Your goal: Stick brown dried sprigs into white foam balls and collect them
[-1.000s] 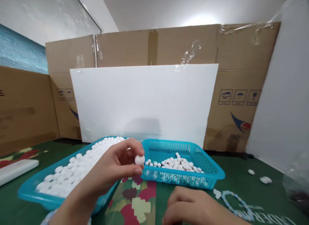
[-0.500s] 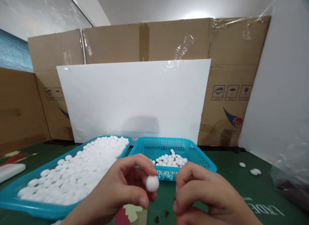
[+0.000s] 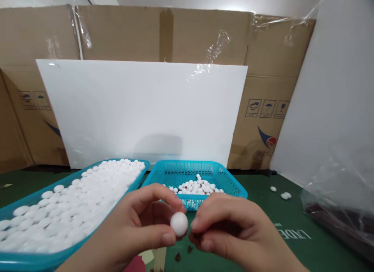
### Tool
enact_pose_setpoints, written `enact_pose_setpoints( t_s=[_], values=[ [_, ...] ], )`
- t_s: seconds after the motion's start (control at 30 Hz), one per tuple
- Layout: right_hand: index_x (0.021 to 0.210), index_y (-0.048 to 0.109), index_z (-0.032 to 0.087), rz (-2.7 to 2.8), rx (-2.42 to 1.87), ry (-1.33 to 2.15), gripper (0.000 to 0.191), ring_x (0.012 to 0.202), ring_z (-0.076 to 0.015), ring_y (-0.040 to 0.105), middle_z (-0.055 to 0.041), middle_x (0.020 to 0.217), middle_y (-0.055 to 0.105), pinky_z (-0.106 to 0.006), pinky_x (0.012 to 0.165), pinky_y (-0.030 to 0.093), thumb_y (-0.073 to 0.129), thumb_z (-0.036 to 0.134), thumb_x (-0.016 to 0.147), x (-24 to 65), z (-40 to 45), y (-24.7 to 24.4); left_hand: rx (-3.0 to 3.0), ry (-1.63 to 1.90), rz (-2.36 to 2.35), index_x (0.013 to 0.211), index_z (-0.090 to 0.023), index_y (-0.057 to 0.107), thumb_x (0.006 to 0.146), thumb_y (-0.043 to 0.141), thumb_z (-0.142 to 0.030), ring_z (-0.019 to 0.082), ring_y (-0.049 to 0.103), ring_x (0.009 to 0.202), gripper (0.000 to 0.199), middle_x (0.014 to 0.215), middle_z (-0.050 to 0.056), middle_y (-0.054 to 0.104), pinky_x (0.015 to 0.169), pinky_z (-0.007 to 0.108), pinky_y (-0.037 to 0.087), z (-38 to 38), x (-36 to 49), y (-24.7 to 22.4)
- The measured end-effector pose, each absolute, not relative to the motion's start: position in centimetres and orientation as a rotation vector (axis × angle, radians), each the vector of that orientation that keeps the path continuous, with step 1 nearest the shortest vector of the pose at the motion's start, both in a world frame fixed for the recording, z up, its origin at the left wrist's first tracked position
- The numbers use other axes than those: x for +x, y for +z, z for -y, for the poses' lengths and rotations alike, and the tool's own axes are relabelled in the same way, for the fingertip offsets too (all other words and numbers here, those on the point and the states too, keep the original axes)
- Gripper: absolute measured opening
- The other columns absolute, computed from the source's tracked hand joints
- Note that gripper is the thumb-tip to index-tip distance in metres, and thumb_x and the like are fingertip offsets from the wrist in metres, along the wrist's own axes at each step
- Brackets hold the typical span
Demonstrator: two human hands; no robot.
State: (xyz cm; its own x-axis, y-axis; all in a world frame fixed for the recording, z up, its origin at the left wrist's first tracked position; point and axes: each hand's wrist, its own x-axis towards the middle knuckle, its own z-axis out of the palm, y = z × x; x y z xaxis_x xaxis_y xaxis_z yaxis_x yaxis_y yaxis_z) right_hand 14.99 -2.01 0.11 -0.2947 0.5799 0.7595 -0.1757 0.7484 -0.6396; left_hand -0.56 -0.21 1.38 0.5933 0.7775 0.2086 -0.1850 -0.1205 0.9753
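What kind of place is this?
Probably a makeshift indoor workspace: brown cardboard panels stand behind a flat, dark green tabletop, which holds a long turquoise plastic tray heaped with small, round white balls.

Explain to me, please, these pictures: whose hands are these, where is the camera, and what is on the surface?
There is no machine: these are one person's bare hands. All pictures come from one camera worn on the head, looking forward and down. The left hand holds a round white ball. The right hand, close beside it, pinches a small dark-brown piece, mostly hidden. On the dark green surface stand a long blue plastic tray, filled with white balls, and a blue perforated plastic basket with white balls and brown bits. Loose brown pieces lie near the hands. Behind stands a flat white board.
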Motion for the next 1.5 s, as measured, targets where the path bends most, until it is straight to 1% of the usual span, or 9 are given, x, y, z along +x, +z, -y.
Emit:
enact_pose_setpoints(
  t_s=[0.2,0.37,0.6,0.73,0.9,1.03,1.2,1.4,1.5],
  values=[
    [0.070,0.062,0.027,1.644,-0.251,0.878,0.030,0.050,-0.0049,0.051,0.0040,0.054,0.057,-0.011,0.048,0.042,0.060,0.002,0.054,14.6,1.7,-0.3,1.500,0.969,-0.553,0.057,-0.022,0.059,0.047,0.064,-0.010,0.006,0.047,0.052,0.016,0.055,-0.004,0.052,0.046,0.012,0.038,0.4,-0.4,1.2],
    [0.069,0.061,0.029,1.557,-0.258,0.954,0.020,0.052,-0.0048,0.051,0.0046,0.056,0.056,-0.011,0.048,0.041,0.060,0.011,0.058,14.3,1.3,-1.1,1.469,1.054,-0.522,0.053,-0.020,0.059,0.046,0.063,-0.006,0.006,0.046,0.051,0.017,0.056,-0.004,0.048,0.045,0.013,0.039,1.0,0.1,1.1],
    [0.064,0.062,0.027,1.482,-0.255,0.929,0.015,0.049,-0.0066,0.050,0.0033,0.054,0.055,-0.015,0.044,0.041,0.063,0.015,0.056,14.1,1.6,-1.3,1.367,1.009,-0.460,0.055,-0.021,0.058,0.047,0.065,-0.012,0.006,0.046,0.051,0.014,0.057,-0.004,0.048,0.045,0.014,0.041,1.1,0.3,0.9],
    [0.064,0.061,0.027,1.460,-0.263,1.055,0.016,0.053,-0.0051,0.051,0.0044,0.057,0.055,-0.013,0.049,0.042,0.062,0.013,0.057,14.1,1.7,-1.3,1.450,1.068,-0.457,0.055,-0.022,0.059,0.047,0.065,-0.011,0.006,0.047,0.053,0.015,0.058,-0.004,0.049,0.048,0.013,0.041,1.2,0.2,0.9],
    [0.062,0.061,0.025,1.428,-0.232,1.065,0.017,0.049,-0.0054,0.052,0.0041,0.055,0.055,-0.012,0.046,0.044,0.062,0.010,0.055,14.2,1.8,-1.2,1.547,1.132,-0.479,0.056,-0.023,0.059,0.046,0.065,-0.010,0.007,0.049,0.055,0.017,0.057,-0.005,0.050,0.050,0.013,0.042,1.4,0.3,0.7],
    [0.067,0.060,0.026,1.467,-0.188,1.181,0.021,0.056,-0.0032,0.053,0.0059,0.061,0.056,-0.008,0.053,0.044,0.059,0.007,0.059,14.3,2.0,-1.2,1.489,1.075,-0.430,0.058,-0.025,0.059,0.046,0.065,-0.008,0.007,0.049,0.056,0.022,0.059,-0.006,0.051,0.051,0.012,0.042,1.3,0.4,0.7],
    [0.062,0.060,0.023,1.402,-0.170,1.221,0.023,0.050,-0.0009,0.053,0.0070,0.057,0.055,-0.004,0.048,0.042,0.060,0.002,0.053,14.1,2.1,-0.7,1.565,1.091,-0.424,0.058,-0.027,0.060,0.046,0.065,-0.011,0.007,0.049,0.056,0.020,0.061,-0.006,0.051,0.049,0.012,0.041,1.3,0.2,0.6],
    [0.057,0.057,0.020,1.349,-0.211,1.220,0.020,0.043,-0.0029,0.052,0.0060,0.050,0.053,-0.007,0.043,0.044,0.062,0.002,0.050,13.9,2.0,-0.4,1.792,1.206,-0.504,0.060,-0.029,0.059,0.046,0.065,-0.013,0.009,0.049,0.051,0.022,0.056,-0.005,0.055,0.040,0.013,0.040,1.2,0.0,0.1],
    [0.058,0.057,0.021,1.358,-0.205,1.207,0.023,0.044,-0.0037,0.053,0.0060,0.051,0.054,-0.007,0.042,0.045,0.060,0.000,0.051,13.9,1.9,-0.7,1.809,1.230,-0.494,0.065,-0.031,0.057,0.049,0.063,-0.010,0.010,0.051,0.050,0.027,0.058,-0.006,0.058,0.041,0.013,0.041,1.3,0.0,-0.1]
  ],
)
